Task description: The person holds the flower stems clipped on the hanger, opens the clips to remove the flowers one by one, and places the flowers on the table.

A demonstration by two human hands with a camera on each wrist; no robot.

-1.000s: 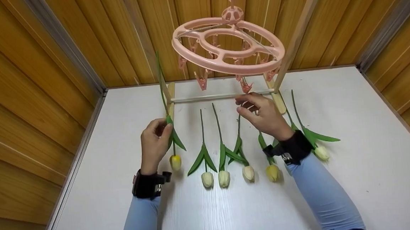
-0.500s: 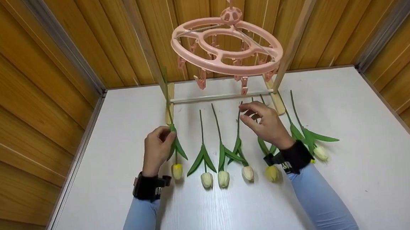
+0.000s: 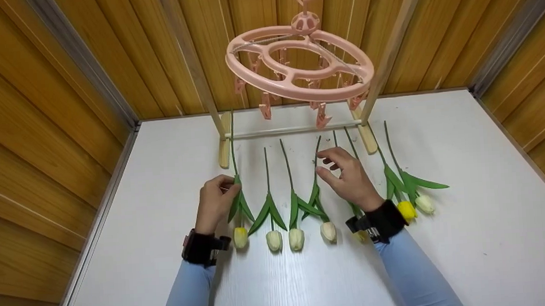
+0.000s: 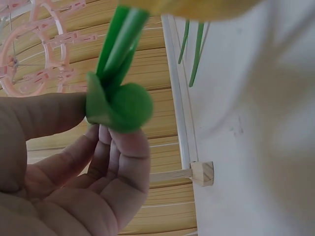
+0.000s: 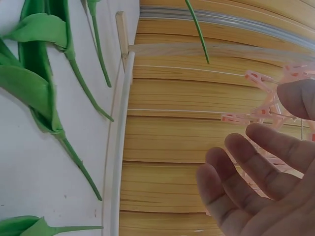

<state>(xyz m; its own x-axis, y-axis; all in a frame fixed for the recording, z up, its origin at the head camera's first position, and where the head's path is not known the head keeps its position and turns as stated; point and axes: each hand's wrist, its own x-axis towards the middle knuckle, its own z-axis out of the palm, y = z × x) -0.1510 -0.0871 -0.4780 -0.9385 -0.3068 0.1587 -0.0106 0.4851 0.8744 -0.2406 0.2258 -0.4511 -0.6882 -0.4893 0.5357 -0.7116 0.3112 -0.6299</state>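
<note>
At the left of the row of flowers, my left hand [image 3: 216, 201] pinches a yellow-and-white tulip [image 3: 241, 237] where its leaves meet the stem. Its bloom points toward me and its stem toward the wooden stand. Close up in the left wrist view, thumb and fingertips grip the green leaf base [image 4: 123, 110]. My right hand [image 3: 347, 179] holds nothing; its fingers are loosely bent above the tulip stems, below the hanger's clips. Under my right forearm a yellow tulip is partly hidden. Several other tulips lie in a row, among them a white tulip [image 3: 274, 241] beside the held one.
A round pink clip hanger [image 3: 297, 92] hangs over the back of the table, with dangling pink clips [image 3: 265, 110]. Beneath it stands a wooden frame with a white crossbar [image 3: 295, 130] and wooden feet [image 3: 224, 153]. A yellow tulip [image 3: 406, 210] and a white tulip [image 3: 425, 204] lie at the right.
My left hand has come nearer and slightly right, lowering the tulip toward the table. My right hand has drawn back from the hanger's front clip, which has swung and turned.
</note>
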